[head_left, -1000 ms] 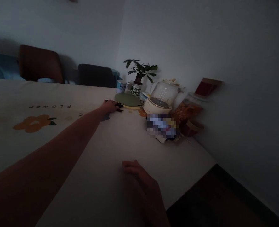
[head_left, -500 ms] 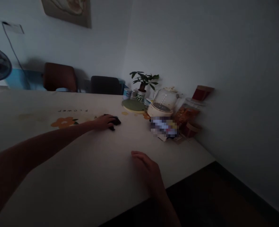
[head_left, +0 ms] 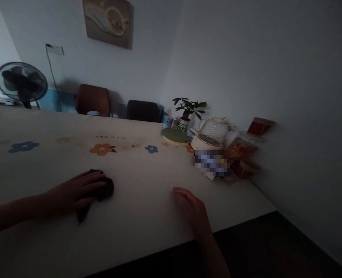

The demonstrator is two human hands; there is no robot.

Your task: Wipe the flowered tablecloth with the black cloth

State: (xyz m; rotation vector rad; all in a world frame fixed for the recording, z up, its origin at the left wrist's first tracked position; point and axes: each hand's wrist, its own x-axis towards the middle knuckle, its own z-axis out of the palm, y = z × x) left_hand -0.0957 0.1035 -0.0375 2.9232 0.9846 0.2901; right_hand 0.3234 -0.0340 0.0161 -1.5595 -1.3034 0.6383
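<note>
Right hand (head_left: pixel 192 208) lies flat near the table's (head_left: pixel 148 216) near edge, fingers together, holding nothing. Left hand (head_left: pixel 74 191) presses a dark cloth (head_left: pixel 103 189) on the near-left tabletop, fingers spread over it, not clamped. The cloth looks soft, light and limp, likely to bunch; best pinched at the exposed right edge. Much of it is hidden under the palm, and dim light blurs its outline. Far right stand a kettle (head_left: pixel 210 133), a plant (head_left: pixel 188 110) and jars (head_left: pixel 240 148), plus a pixelated patch I cannot make out.

I'm seeing a dim rm: pale walls, picture (head_left: pixel 107 22) hanging, fan (head_left: pixel 22 83) standing far left, two chairs (head_left: pixel 93 100) sitting behind flowered table (head_left: pixel 148 216).
</note>
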